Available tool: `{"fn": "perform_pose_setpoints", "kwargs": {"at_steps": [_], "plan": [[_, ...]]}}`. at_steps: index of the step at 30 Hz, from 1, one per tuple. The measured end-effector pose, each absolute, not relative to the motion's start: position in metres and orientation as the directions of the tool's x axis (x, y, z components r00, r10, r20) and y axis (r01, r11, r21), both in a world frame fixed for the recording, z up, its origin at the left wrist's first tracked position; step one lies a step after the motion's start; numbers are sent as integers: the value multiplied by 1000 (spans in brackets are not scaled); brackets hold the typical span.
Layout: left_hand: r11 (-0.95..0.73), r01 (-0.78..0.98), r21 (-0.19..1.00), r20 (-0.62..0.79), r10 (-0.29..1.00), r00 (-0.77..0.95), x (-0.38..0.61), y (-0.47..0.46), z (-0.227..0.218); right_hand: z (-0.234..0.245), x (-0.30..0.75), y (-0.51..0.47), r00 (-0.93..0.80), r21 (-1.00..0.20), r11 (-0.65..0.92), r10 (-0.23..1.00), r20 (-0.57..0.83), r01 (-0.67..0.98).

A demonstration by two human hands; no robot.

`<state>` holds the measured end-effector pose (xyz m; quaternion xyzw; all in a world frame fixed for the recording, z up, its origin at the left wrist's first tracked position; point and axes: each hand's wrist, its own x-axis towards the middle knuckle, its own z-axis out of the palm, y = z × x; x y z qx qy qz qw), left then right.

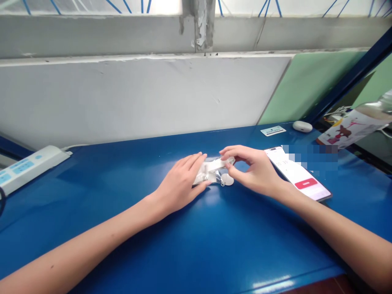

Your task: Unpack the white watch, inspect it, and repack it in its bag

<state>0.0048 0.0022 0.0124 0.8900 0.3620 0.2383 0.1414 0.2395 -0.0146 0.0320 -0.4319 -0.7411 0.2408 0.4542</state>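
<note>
A small clear plastic bag [211, 176] with white pieces in it lies on the blue table. My left hand [183, 179] rests over the bag's left side, fingers along the far edge and thumb along the near edge, holding it. My right hand [252, 167] pinches the end of a white strip [216, 164] between thumb and fingers, at the bag's upper right. Whether the strip is inside the bag or on top of it, I cannot tell. A round white tag [227, 179] with a small ring lies at the bag's right, below my right fingertips.
Right of my right hand lies a phone [298, 173] with its screen lit. A card [273, 130] and a white earbud case [302, 126] are behind it. A large bottle [352, 124] stands at far right. On the left is a white power strip [33, 167].
</note>
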Motion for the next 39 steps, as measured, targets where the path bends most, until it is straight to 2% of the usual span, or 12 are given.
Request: {"fn": "perform_pose_setpoints", "kwargs": {"at_steps": [3,9,12,15,19,22,30,33,36,39], "plan": [[-653,619,436,243,747,618,2,8,8,30,251,-9,-255,-582,587,793,554,563],[-678,599,426,200,716,669,1,12,3,19,263,2,-279,-464,590,767,578,661],[-693,582,426,228,705,672,1,11,3,20,261,2,-241,-510,558,793,559,655],[-697,566,440,236,698,676,0,10,3,21,257,2,-194,-633,505,847,495,587],[-689,555,466,240,703,670,0,8,4,20,253,0,-233,-773,435,901,367,463],[-672,544,502,246,714,655,0,8,3,18,252,0,-280,-781,415,907,315,466],[-682,547,486,264,711,652,0,8,4,2,255,3,-494,-454,657,753,436,601],[-704,564,432,271,698,663,0,8,3,2,256,3,-542,-349,703,705,457,620],[-724,585,364,268,684,679,0,9,1,12,260,3,-590,-283,715,692,415,639],[-727,597,340,262,682,682,0,9,1,22,267,3,-623,-276,718,694,361,639]]}}
